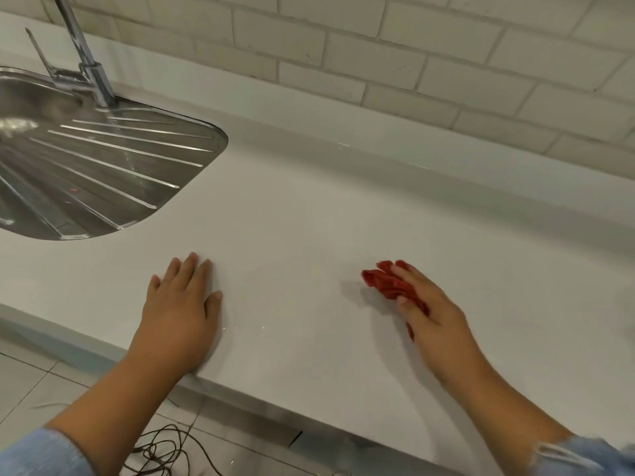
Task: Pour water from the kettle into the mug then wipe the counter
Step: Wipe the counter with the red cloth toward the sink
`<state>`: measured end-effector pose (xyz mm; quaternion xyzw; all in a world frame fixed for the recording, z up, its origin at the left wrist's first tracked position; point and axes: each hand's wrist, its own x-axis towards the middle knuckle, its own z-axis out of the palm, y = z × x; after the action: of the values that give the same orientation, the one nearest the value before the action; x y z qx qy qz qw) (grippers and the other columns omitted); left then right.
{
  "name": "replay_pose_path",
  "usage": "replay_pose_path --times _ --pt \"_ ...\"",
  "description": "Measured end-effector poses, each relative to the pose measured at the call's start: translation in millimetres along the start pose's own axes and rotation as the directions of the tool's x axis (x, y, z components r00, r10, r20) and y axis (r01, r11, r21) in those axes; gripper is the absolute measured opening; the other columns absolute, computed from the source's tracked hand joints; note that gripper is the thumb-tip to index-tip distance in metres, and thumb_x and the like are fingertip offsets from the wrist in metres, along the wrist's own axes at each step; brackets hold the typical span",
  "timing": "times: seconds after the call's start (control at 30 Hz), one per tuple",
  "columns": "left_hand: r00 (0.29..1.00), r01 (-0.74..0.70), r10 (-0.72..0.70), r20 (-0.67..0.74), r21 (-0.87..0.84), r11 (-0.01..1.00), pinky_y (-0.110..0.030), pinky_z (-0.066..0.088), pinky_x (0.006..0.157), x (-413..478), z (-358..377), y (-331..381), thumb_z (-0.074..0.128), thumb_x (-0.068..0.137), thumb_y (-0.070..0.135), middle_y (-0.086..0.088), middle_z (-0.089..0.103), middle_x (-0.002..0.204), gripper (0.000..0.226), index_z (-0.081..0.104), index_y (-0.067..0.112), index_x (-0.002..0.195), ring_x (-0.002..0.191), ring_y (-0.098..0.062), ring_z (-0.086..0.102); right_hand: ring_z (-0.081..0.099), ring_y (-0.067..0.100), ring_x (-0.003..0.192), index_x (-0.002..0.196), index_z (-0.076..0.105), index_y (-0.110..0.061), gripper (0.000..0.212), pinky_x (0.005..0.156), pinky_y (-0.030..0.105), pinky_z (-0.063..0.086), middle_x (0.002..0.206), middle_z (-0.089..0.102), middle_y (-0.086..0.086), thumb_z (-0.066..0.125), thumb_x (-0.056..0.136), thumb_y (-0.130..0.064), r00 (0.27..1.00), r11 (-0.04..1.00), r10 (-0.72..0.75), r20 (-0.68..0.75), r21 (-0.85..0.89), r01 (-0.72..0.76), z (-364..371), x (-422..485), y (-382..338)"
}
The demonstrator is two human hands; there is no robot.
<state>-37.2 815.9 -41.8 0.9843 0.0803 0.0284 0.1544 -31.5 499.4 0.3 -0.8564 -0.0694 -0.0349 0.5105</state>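
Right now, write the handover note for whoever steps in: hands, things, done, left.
Left hand: flat on the counter, palm down, holding nothing.
Right hand: pressing a crumpled red cloth to the counter.
Kettle and mug: not in view, so the pour cannot be confirmed here.
Sink drainer sits at far left.
Left to do: finish wiping; a few small specks lie near the front edge.

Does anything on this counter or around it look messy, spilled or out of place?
A few small white specks lie on the counter near the left hand. A tangled dark cord sits loose on the floor below. Otherwise nothing stands out.
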Motion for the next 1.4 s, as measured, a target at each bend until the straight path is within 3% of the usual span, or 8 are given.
replay_pose_path --times 0.07,0.2,0.33,0.63,0.87,1.07,1.27,1.4 --pt "1.000 -0.005 0.005 -0.007 -0.005 1.000 -0.052 0.015 0.117 0 1 0 0.037 0.096 0.030 -0.014 0.024 0.157 0.054 0.032 0.008 0.145 0.145 -0.033 0.017 0.043 0.009 0.134 0.128 0.059 -0.029 0.048 0.113 0.027 0.030 0.138 0.055 -0.013 0.049 0.093 0.002 0.999 1.000 -0.012 0.037 -0.007 0.012 -51 -25 14" --pt "1.000 -0.002 0.002 -0.008 -0.004 1.000 -0.051 0.012 0.117 1 2 0 0.035 0.096 0.031 -0.014 0.022 0.157 0.055 0.030 0.008 0.146 0.145 -0.033 0.015 0.043 0.012 0.135 0.125 0.061 -0.035 0.045 0.111 0.021 0.030 0.142 0.052 -0.008 0.059 0.089 -0.009 0.968 0.925 -0.093 0.233 -0.338 0.170 -119 -71 49" --pt "1.000 0.008 -0.008 0.003 -0.014 1.000 -0.051 0.011 0.117 2 2 1 0.035 0.096 0.030 -0.013 0.021 0.158 0.055 0.028 0.008 0.146 0.146 -0.032 0.013 0.030 0.024 0.141 0.133 0.049 -0.043 0.041 0.106 0.039 0.031 0.150 0.039 -0.001 0.043 0.094 -0.051 0.847 0.654 -0.245 0.472 -0.564 0.504 -100 -79 71" --pt "0.991 0.011 -0.063 -0.118 -0.398 0.917 -0.035 0.008 0.119 -1 -13 -14 0.034 0.097 0.009 -0.003 0.033 0.154 0.047 0.038 0.015 0.143 0.146 -0.019 0.018 0.014 0.007 0.145 0.136 0.050 -0.034 0.042 0.119 0.026 0.002 0.154 0.029 -0.012 0.052 0.093 -0.036 0.613 0.667 -0.405 0.679 -0.239 0.706 93 18 -15" --pt "0.974 0.167 -0.175 -0.147 -0.064 0.984 -0.051 0.010 0.118 22 -37 -84 0.032 0.097 0.015 -0.013 0.036 0.152 0.045 0.041 0.008 0.140 0.145 -0.032 0.018 0.030 0.005 0.140 0.133 0.055 -0.023 0.038 0.118 0.029 0.022 0.146 0.046 -0.009 0.054 0.095 -0.019 0.707 0.829 -0.406 0.579 -0.094 0.552 114 49 -42" --pt "0.956 0.253 -0.248 -0.154 0.013 0.967 -0.055 0.028 0.108 34 -34 -101 0.031 0.096 0.021 -0.016 0.044 0.141 0.042 0.046 0.003 0.131 0.131 -0.034 0.035 0.030 0.014 0.142 0.130 0.057 -0.030 0.039 0.115 0.047 0.028 0.149 0.041 -0.009 0.058 0.092 -0.029 0.511 0.669 -0.427 0.746 -0.120 0.734 64 29 -10" --pt "0.950 0.253 -0.249 -0.187 -0.002 0.967 -0.053 0.024 0.112 34 -30 -104 0.027 0.097 0.023 -0.013 0.041 0.147 0.046 0.042 0.006 0.137 0.137 -0.030 0.032 0.034 0.020 0.139 0.128 0.060 -0.023 0.038 0.116 0.042 0.023 0.148 0.044 -0.001 0.060 0.090 -0.025 0.404 0.594 -0.505 0.763 -0.032 0.804 163 49 -45" --pt "0.950 0.242 -0.241 -0.200 -0.020 0.970 -0.051 0.022 0.115 32 -29 -105 0.029 0.097 0.023 -0.012 0.041 0.148 0.045 0.043 0.008 0.137 0.138 -0.029 0.031 0.030 0.024 0.141 0.134 0.054 -0.021 0.042 0.117 0.036 0.017 0.151 0.039 0.001 0.057 0.092 -0.020 0.515 0.650 -0.461 0.723 -0.120 0.751 225 88 -81"
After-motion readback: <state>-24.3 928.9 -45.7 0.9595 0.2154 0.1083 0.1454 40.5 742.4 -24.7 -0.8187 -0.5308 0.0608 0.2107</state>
